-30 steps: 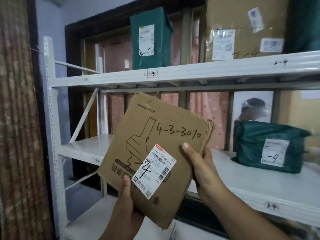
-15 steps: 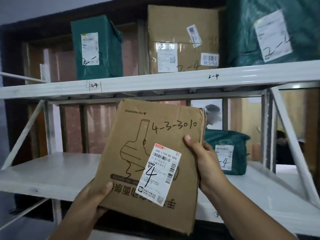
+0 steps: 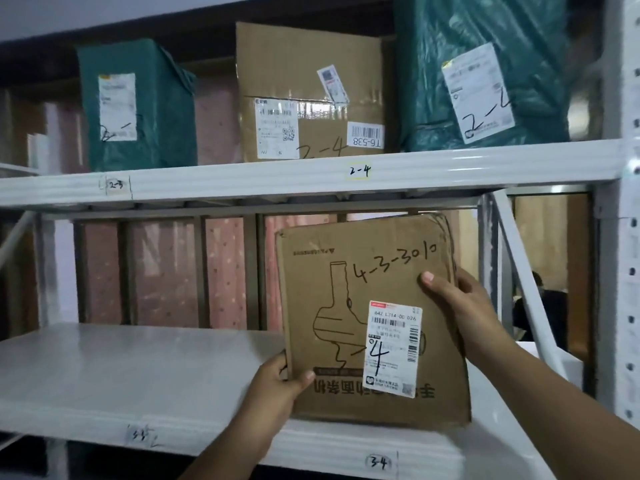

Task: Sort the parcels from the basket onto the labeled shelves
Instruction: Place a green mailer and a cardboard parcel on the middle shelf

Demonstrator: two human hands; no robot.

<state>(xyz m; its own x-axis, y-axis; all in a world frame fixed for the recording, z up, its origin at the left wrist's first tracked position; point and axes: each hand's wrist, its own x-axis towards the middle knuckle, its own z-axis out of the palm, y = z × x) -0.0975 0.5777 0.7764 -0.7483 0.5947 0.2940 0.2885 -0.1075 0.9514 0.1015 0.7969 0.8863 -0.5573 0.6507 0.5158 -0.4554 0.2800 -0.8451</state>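
I hold a flat brown cardboard parcel (image 3: 374, 317) upright with both hands; it has "4-3-3010" handwritten on it and a white label marked "4". My left hand (image 3: 277, 382) grips its lower left edge and my right hand (image 3: 457, 303) grips its upper right edge. The parcel's bottom edge is at the front of the lower white shelf (image 3: 121, 375), above the tag "3-4" (image 3: 378, 463). Whether it rests on the shelf I cannot tell. The green parcel seen earlier on this shelf is hidden behind it.
The upper shelf (image 3: 242, 183) carries a green parcel (image 3: 138, 105), a brown box marked "2-4" (image 3: 311, 95) and a large green bag (image 3: 485, 71). Its edge bears the tags "2-3" (image 3: 116, 184) and "2-4" (image 3: 359, 171). A white upright post (image 3: 623, 271) stands at right.
The parcel has moved right and down, from tilted in front of the shelf to upright at the lower shelf's front edge above the "3-4" tag. The view has shifted right.
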